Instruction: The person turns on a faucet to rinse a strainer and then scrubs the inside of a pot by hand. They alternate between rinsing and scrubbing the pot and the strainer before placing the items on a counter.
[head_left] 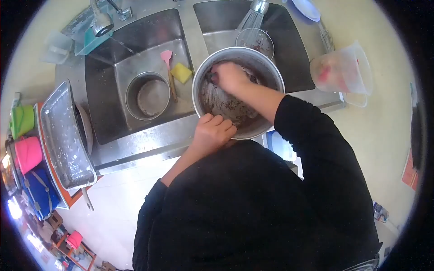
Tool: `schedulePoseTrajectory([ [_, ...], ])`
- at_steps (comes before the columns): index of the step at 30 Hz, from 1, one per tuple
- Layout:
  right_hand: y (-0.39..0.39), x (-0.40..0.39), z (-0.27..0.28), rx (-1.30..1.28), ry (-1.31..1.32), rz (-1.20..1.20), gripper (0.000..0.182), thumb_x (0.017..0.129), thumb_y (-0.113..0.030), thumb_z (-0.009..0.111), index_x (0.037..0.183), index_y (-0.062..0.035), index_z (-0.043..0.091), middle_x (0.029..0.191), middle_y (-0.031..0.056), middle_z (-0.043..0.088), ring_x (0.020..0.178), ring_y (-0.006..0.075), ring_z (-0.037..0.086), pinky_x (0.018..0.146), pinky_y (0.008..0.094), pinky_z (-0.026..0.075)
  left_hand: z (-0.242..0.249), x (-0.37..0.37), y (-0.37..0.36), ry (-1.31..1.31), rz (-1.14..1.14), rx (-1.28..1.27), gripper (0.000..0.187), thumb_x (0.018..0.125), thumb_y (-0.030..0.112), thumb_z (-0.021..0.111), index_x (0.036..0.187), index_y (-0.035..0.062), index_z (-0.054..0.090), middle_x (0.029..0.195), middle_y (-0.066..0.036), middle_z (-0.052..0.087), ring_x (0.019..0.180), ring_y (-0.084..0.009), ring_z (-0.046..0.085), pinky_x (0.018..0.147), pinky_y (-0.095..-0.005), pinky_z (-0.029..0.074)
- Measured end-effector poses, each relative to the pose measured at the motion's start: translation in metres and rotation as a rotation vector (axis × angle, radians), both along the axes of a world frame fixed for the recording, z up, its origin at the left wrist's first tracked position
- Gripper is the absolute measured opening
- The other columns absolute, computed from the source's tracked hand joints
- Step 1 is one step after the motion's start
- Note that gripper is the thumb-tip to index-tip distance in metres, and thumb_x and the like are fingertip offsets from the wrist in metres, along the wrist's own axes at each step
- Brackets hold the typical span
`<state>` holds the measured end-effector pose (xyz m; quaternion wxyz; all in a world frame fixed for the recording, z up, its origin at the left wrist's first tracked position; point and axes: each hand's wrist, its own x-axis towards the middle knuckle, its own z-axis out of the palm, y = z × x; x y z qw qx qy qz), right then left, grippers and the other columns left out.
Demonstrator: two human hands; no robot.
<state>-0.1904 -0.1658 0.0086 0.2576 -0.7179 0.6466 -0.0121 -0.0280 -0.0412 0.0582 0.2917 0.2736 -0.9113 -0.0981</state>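
A large round metal pot (217, 101) stands tipped toward me at the near edge of the right sink, its inner wall smeared with brown residue. My left hand (214, 132) is closed over its near-left rim. Deep inside, my right hand (231, 77) presses on the far-left wall, fingers curled round a small dark, reddish scrubbing pad (214, 77) that is mostly hidden. Beyond the pot, a large whisk (254, 19) and a round bowl (263, 41) with brown specks lie in the right sink.
In the left sink (131, 67) are a round cake tin (156, 95), a pink spatula (167, 56) and a yellow sponge (181, 72). A plastic jug (337, 72) is at the right. A wet metal tray (68, 135) leans at the left; a faucet (101, 25) overhangs the sink.
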Motion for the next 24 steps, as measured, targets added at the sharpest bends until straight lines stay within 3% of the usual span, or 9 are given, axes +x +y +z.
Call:
schedulePoseTrajectory([
  [3,0.014,-0.010,-0.010,-0.131,-0.033,0.002,0.023,0.075,-0.016,0.066,0.096,-0.0070,0.064,0.095,0.0182,0.065,0.087,0.0378,0.063,0.079,0.0456,0.050,0.002,0.002,-0.008,-0.006,-0.030,-0.080,0.013,0.060,0.022,0.061,0.065,0.0167,0.050,0.066,0.004,0.045,0.067,-0.0132,0.048,0.063,-0.0295,0.035],
  [7,0.043,-0.022,0.022,0.034,-0.048,0.253,0.027,0.074,-0.016,0.067,0.100,-0.0108,0.064,0.098,0.0177,0.065,0.088,0.0366,0.062,0.079,0.0439,0.048,0.002,-0.006,-0.019,-0.032,-0.112,-0.083,0.010,0.062,0.019,0.059,0.065,0.0169,0.050,0.068,0.004,0.046,0.068,-0.0132,0.048,0.067,-0.0304,0.036],
  [10,0.013,-0.058,0.038,-0.016,-0.125,0.020,0.026,0.076,-0.016,0.067,0.101,-0.0091,0.064,0.097,0.0165,0.066,0.088,0.0326,0.064,0.078,0.0404,0.049,0.014,-0.022,-0.046,-0.059,-0.035,-0.118,0.010,0.064,0.019,0.062,0.065,0.0167,0.052,0.069,0.003,0.048,0.071,-0.0139,0.049,0.073,-0.0334,0.038],
  [12,-0.019,-0.086,0.032,-0.058,-0.446,-0.257,0.025,0.083,-0.015,0.064,0.107,-0.0057,0.062,0.097,0.0104,0.067,0.087,0.0220,0.064,0.073,0.0351,0.050,0.018,-0.039,-0.072,-0.043,-0.019,-0.137,0.011,0.066,0.021,0.064,0.066,0.0164,0.054,0.070,0.003,0.050,0.073,-0.0152,0.050,0.078,-0.0359,0.039],
  [14,-0.054,-0.112,0.018,0.163,-1.043,-0.524,0.027,0.088,-0.019,0.062,0.113,-0.0096,0.059,0.096,0.0062,0.065,0.086,0.0204,0.063,0.068,0.0345,0.051,0.018,-0.056,-0.097,-0.029,-0.015,-0.134,0.011,0.067,0.022,0.065,0.068,0.0158,0.056,0.072,0.003,0.052,0.076,-0.0165,0.051,0.083,-0.0379,0.039],
  [17,-0.073,-0.133,0.035,0.487,-1.538,-0.794,0.025,0.089,-0.022,0.061,0.112,-0.0119,0.060,0.096,0.0028,0.064,0.090,0.0195,0.061,0.080,0.0345,0.048,-0.001,-0.076,-0.126,-0.030,-0.035,-0.086,0.013,0.068,0.023,0.067,0.071,0.0145,0.058,0.075,0.003,0.055,0.078,-0.0187,0.052,0.087,-0.0394,0.039],
  [20,-0.095,-0.146,0.030,0.699,-1.699,-0.589,0.024,0.090,-0.023,0.060,0.111,-0.0122,0.059,0.097,0.0018,0.063,0.090,0.0140,0.059,0.074,0.0294,0.047,-0.010,-0.091,-0.149,-0.045,-0.019,-0.039,0.015,0.068,0.023,0.068,0.073,0.0133,0.058,0.076,0.002,0.055,0.079,-0.0202,0.051,0.088,-0.0394,0.038],
  [21,-0.097,-0.144,0.026,0.546,-1.537,-0.611,0.028,0.094,-0.024,0.053,0.116,-0.0066,0.053,0.099,0.0042,0.063,0.077,0.0138,0.059,0.065,0.0271,0.050,-0.012,-0.093,-0.155,-0.042,-0.005,-0.040,0.015,0.068,0.023,0.069,0.073,0.0129,0.058,0.075,0.002,0.055,0.079,-0.0206,0.051,0.087,-0.0394,0.038],
  [24,-0.111,-0.150,0.010,0.535,-1.542,-0.617,0.027,0.093,-0.024,0.055,0.112,-0.0061,0.057,0.100,0.0050,0.064,0.079,0.0132,0.060,0.065,0.0278,0.051,-0.014,-0.098,-0.167,-0.049,0.010,-0.029,0.016,0.069,0.023,0.069,0.074,0.0125,0.058,0.075,0.001,0.054,0.079,-0.0216,0.050,0.087,-0.0393,0.038],
])
